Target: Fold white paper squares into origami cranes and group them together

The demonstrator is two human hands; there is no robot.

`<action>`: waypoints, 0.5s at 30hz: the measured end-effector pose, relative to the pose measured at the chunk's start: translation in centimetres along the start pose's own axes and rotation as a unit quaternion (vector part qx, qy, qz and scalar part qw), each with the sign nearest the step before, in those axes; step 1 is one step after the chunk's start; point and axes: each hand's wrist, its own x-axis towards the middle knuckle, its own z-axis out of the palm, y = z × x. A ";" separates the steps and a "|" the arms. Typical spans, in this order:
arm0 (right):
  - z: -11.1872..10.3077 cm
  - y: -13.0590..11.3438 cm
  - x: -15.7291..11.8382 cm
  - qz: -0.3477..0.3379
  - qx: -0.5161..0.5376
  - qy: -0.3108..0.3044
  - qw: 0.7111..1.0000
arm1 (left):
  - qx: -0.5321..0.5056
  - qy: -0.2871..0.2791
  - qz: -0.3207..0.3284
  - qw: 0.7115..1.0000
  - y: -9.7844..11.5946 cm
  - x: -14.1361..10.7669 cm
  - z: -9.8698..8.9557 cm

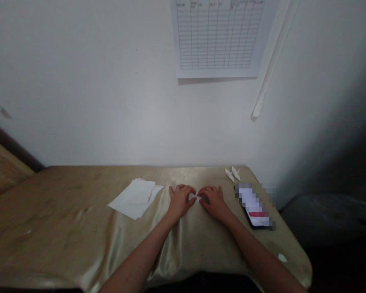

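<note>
Between my fingertips, low over the table, is a small piece of white paper [197,198], mostly covered by the fingers. My left hand [181,198] pinches its left side with thumb and forefinger. On the other side my right hand [212,200] grips it the same way, the two hands almost touching. How the paper is folded is too small to make out. Two folded white paper cranes [232,174] rest near the table's back right corner, beyond my right hand. Left of my left hand lies a loose stack of white paper sheets [136,198].
A gold satin cloth, wrinkled in front, covers the table [64,219]. A phone [254,207] with its screen lit lies right of my right hand. Near the right edge is a small white object [282,258]. The wall behind carries a printed chart [216,40].
</note>
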 end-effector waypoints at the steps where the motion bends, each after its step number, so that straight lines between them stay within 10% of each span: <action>1: 0.0 0.0 0.0 0.000 0.001 0.000 1.000 | 0.001 -0.004 0.001 1.000 0.0 0.0 0.0; 15: 0.2 0.2 0.1 0.006 0.016 -0.003 1.000 | -0.004 -0.016 -0.013 1.000 0.2 -0.1 -0.3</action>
